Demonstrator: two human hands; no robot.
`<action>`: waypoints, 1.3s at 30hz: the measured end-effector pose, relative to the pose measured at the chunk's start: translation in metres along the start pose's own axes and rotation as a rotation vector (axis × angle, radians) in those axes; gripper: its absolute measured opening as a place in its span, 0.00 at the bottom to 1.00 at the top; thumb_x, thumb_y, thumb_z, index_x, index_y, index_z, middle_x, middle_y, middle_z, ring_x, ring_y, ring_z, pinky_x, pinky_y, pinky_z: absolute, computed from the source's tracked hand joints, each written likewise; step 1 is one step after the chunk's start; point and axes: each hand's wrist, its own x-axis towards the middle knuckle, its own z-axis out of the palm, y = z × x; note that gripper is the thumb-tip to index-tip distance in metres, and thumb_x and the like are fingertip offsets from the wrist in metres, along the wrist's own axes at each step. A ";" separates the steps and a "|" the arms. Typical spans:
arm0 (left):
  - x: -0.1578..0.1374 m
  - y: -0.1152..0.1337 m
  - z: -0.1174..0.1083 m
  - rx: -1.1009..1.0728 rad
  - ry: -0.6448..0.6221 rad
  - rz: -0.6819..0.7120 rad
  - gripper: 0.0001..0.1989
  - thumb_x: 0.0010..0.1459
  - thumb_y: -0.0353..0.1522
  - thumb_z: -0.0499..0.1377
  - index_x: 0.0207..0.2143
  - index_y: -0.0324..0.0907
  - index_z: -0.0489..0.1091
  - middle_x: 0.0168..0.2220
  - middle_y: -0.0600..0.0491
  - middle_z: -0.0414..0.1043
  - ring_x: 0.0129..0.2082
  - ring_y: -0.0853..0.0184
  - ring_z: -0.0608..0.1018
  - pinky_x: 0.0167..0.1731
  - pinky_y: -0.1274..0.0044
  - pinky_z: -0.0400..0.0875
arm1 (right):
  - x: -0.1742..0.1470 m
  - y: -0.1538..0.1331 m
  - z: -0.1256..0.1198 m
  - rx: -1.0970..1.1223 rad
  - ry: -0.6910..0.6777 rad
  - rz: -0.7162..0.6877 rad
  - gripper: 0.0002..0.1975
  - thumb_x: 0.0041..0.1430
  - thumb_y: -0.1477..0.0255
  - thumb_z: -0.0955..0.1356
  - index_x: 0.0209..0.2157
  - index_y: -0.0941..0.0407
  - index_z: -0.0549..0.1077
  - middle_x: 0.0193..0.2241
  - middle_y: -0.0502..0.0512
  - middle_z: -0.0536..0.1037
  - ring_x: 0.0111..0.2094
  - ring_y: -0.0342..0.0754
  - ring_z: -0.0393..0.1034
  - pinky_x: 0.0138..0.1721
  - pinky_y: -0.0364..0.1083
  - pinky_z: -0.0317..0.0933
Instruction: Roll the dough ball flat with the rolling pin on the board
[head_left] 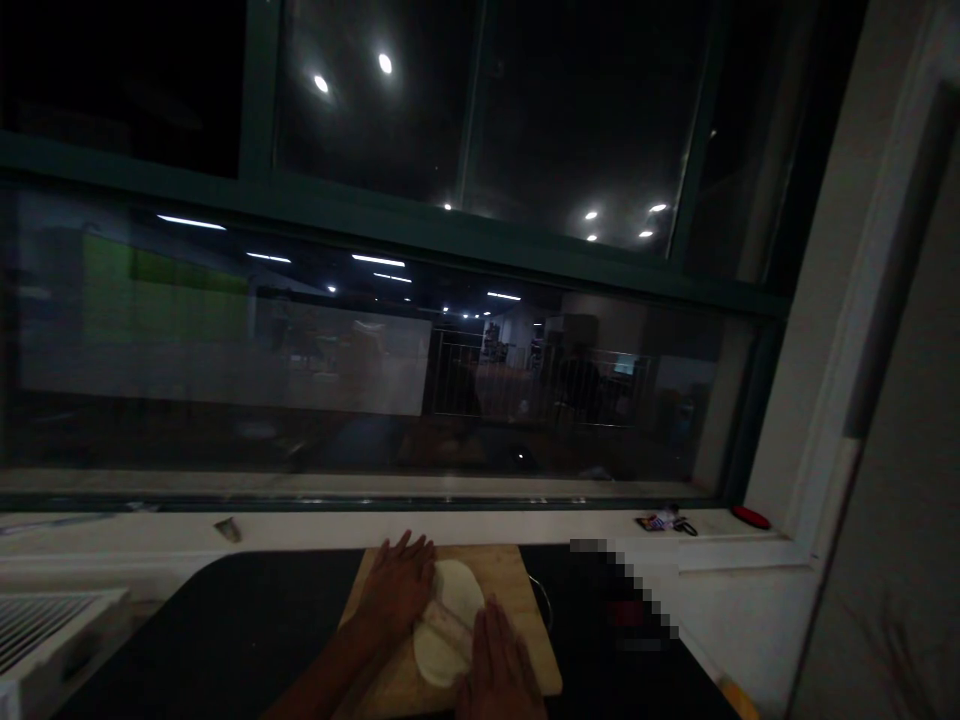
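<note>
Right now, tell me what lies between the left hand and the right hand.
In the head view, a slim rod, apparently a rolling pin, spans between left hand and right hand, across flattened dough.

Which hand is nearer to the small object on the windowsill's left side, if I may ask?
Left. The left hand is to the right of the small object; the right hand is farther right and lower in view.

Left hand [403, 582] and right hand [499, 662] on a rolling pin [446, 628]; flat dough [457, 590] beneath; wooden board [536, 655]
</note>
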 end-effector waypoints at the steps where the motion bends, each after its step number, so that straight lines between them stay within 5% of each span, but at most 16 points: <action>1: -0.003 -0.001 -0.001 0.001 0.001 0.017 0.26 0.67 0.36 0.37 0.62 0.44 0.62 0.64 0.53 0.59 0.67 0.58 0.56 0.64 0.57 0.46 | -0.003 0.002 0.006 0.007 0.046 -0.016 0.29 0.63 0.55 0.62 0.60 0.55 0.67 0.62 0.60 0.61 0.61 0.62 0.60 0.57 0.60 0.63; 5: -0.016 -0.003 -0.008 0.000 0.006 0.068 0.26 0.67 0.35 0.38 0.62 0.41 0.63 0.64 0.47 0.61 0.64 0.59 0.61 0.64 0.58 0.49 | 0.003 0.006 -0.006 0.055 0.026 -0.152 0.30 0.65 0.55 0.59 0.63 0.55 0.62 0.64 0.59 0.57 0.63 0.62 0.55 0.59 0.62 0.59; 8: -0.020 -0.002 -0.009 0.001 -0.008 0.062 0.26 0.67 0.35 0.38 0.61 0.39 0.63 0.63 0.44 0.62 0.63 0.58 0.63 0.62 0.59 0.53 | 0.027 0.004 -0.037 0.023 -0.085 -0.049 0.29 0.68 0.59 0.54 0.62 0.61 0.63 0.64 0.61 0.57 0.66 0.59 0.48 0.65 0.62 0.47; 12: -0.022 -0.001 -0.008 0.008 -0.050 0.017 0.27 0.67 0.36 0.37 0.62 0.37 0.61 0.64 0.41 0.58 0.64 0.53 0.62 0.58 0.54 0.57 | 0.071 0.004 -0.057 0.030 -0.277 -0.043 0.29 0.70 0.63 0.49 0.59 0.63 0.66 0.61 0.64 0.64 0.65 0.55 0.53 0.65 0.61 0.43; 20: -0.011 -0.008 -0.004 0.030 -0.134 -0.015 0.28 0.66 0.38 0.40 0.65 0.37 0.56 0.67 0.39 0.51 0.66 0.49 0.55 0.58 0.49 0.54 | 0.150 0.014 -0.021 0.060 -0.478 -0.119 0.27 0.70 0.65 0.48 0.61 0.57 0.64 0.61 0.60 0.66 0.62 0.56 0.59 0.60 0.63 0.52; 25: -0.002 -0.014 0.002 0.048 -0.135 -0.037 0.26 0.65 0.35 0.41 0.63 0.40 0.60 0.67 0.40 0.52 0.67 0.49 0.54 0.59 0.49 0.52 | 0.176 0.014 -0.006 0.081 -0.549 -0.214 0.23 0.66 0.71 0.56 0.59 0.56 0.67 0.60 0.57 0.68 0.61 0.48 0.61 0.60 0.49 0.54; 32: -0.023 0.005 -0.002 0.035 0.034 -0.079 0.28 0.66 0.38 0.40 0.64 0.40 0.59 0.67 0.42 0.53 0.67 0.48 0.52 0.61 0.47 0.45 | 0.139 0.018 -0.025 0.034 -0.455 -0.144 0.25 0.67 0.69 0.53 0.60 0.57 0.66 0.62 0.60 0.63 0.65 0.55 0.53 0.64 0.58 0.47; 39: -0.051 0.023 -0.009 -0.052 0.061 -0.019 0.26 0.67 0.37 0.40 0.62 0.40 0.63 0.64 0.45 0.61 0.65 0.49 0.60 0.61 0.49 0.51 | 0.074 0.018 -0.050 0.011 -0.221 -0.133 0.26 0.68 0.69 0.52 0.58 0.64 0.67 0.60 0.63 0.66 0.63 0.52 0.56 0.64 0.52 0.51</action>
